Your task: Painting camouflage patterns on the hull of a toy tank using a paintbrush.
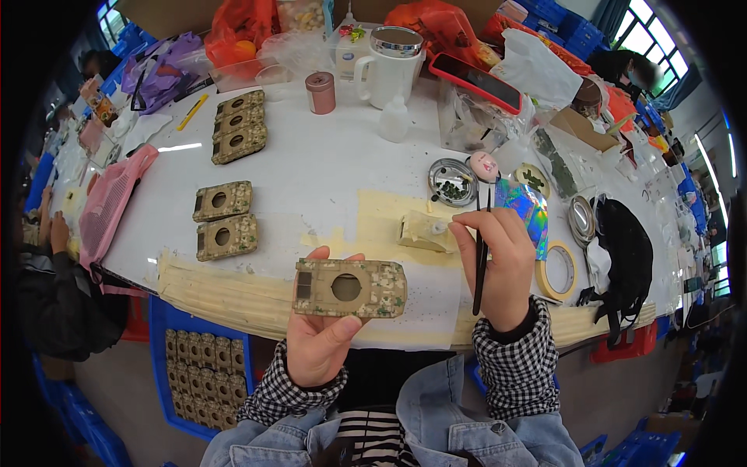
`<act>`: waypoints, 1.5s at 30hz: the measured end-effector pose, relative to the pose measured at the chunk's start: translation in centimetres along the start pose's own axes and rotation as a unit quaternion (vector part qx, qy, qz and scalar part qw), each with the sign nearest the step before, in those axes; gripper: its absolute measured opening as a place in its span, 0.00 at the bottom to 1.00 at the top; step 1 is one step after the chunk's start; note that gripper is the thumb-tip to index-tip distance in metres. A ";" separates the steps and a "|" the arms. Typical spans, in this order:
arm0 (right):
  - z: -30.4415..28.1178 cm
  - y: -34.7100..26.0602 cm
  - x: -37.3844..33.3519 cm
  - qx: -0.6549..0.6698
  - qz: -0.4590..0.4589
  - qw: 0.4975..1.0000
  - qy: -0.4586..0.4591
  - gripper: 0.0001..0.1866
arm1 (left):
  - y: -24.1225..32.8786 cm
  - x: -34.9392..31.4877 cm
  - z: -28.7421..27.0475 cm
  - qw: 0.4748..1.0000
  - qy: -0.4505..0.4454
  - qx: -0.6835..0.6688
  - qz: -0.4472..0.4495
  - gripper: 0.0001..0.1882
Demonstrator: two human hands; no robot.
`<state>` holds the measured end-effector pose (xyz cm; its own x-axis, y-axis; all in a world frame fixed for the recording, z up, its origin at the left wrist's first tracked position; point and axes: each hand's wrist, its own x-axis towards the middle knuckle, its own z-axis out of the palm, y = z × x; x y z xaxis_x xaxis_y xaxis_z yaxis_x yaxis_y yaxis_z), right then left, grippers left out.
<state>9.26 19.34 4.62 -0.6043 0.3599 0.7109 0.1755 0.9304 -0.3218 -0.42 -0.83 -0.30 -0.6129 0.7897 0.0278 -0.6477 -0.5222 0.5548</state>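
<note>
My left hand (320, 354) grips a camouflage-painted model tank hull (389, 289) by its near edge, just above the table's front edge. The hull lies level, with a round hole in its top. Black tweezers (480, 268) are tucked in my right hand (504, 261), their slim prongs pointing away from me. My right thumb and forefinger come together at a small whitish lump on a tape-coloured block (424, 233). Whether they pinch that lump or only touch it, I cannot tell. Behind this hand, a round metal dish (454, 165) contains small dark green pieces.
More camouflage hulls (226, 237) stand at the left, and several fill a blue crate (165, 389) below the table. A tape roll (572, 271) and a black bag (626, 253) lie at the right. Farther back are a white mug (387, 78) and a red-cased phone (476, 82).
</note>
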 end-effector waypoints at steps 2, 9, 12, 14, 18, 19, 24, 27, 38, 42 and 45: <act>-0.1 -0.1 -0.1 0.002 -0.004 1.000 -0.020 0.08 | -0.2 0.1 -0.2 1.000 -0.003 0.010 0.004 0.44; -2.4 -2.3 -0.7 0.069 0.021 0.996 0.056 0.09 | -0.6 -0.2 -0.2 0.999 -0.013 0.040 -0.008 0.43; -2.6 -3.4 -1.4 0.172 0.048 0.983 0.030 0.09 | -0.9 -0.2 -0.2 0.995 -0.044 0.093 -0.014 0.44; -2.6 -3.7 -1.9 0.205 0.056 0.977 0.022 0.09 | -0.9 -0.3 -0.1 0.995 -0.046 0.090 -0.022 0.45; -2.6 -3.7 -2.9 0.262 0.103 0.959 0.019 0.08 | -0.9 -0.3 0.0 0.997 -0.061 0.039 -0.030 0.46; -2.7 -3.8 -3.1 0.273 0.120 0.954 0.018 0.08 | -0.9 -0.3 0.0 0.997 -0.063 0.037 -0.031 0.46; -3.1 -4.1 -3.7 0.301 0.157 0.940 0.024 0.06 | -0.4 -0.5 0.0 0.988 -0.072 -0.082 -0.105 0.41; -3.4 -4.4 -4.2 0.328 0.169 0.930 0.011 0.06 | 0.0 -0.3 0.4 0.985 -0.087 -0.058 -0.141 0.40; -3.1 -6.4 -4.3 0.353 0.079 0.932 -0.033 0.08 | -0.6 -0.8 1.5 0.975 -0.085 -0.063 -0.194 0.37; -3.3 -7.0 -4.6 0.309 0.045 0.950 -0.021 0.09 | -0.7 -0.9 1.5 0.981 -0.086 -0.020 -0.175 0.36; -3.3 -7.2 -4.6 0.297 0.043 0.954 -0.016 0.09 | -0.8 -1.0 1.6 0.981 -0.087 -0.021 -0.175 0.36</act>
<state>13.33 11.25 5.68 -0.6327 0.4218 0.6495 -0.2404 0.6903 -0.6825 1.46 -0.71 0.56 -0.2664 0.9638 -0.0149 -0.8249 -0.2199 0.5207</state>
